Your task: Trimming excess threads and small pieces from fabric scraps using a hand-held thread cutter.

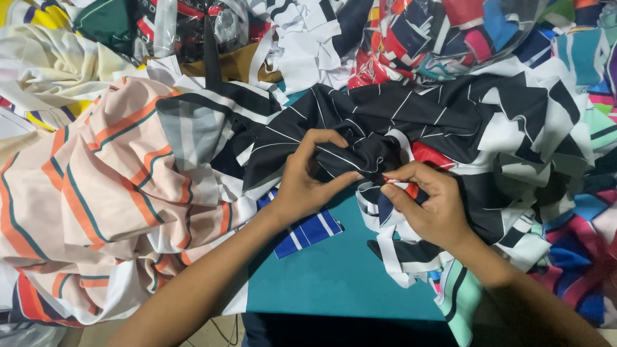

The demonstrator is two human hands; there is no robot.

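Teal table [334,270] nearest me | my right hand [430,209] pinched a small red tool [393,181] | left hand [308,177] clenched black striped fabric [385,122], mid-table | peach striped cloth [96,193] lay left | scraps behind.

Clear plastic bags [443,32] of colourful fabric scraps lie at top.

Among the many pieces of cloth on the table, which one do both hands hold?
The black cloth with thin white lines: the left hand and right hand both pinch it. The peach cloth with orange and green stripes and the blue striped scrap lie untouched.
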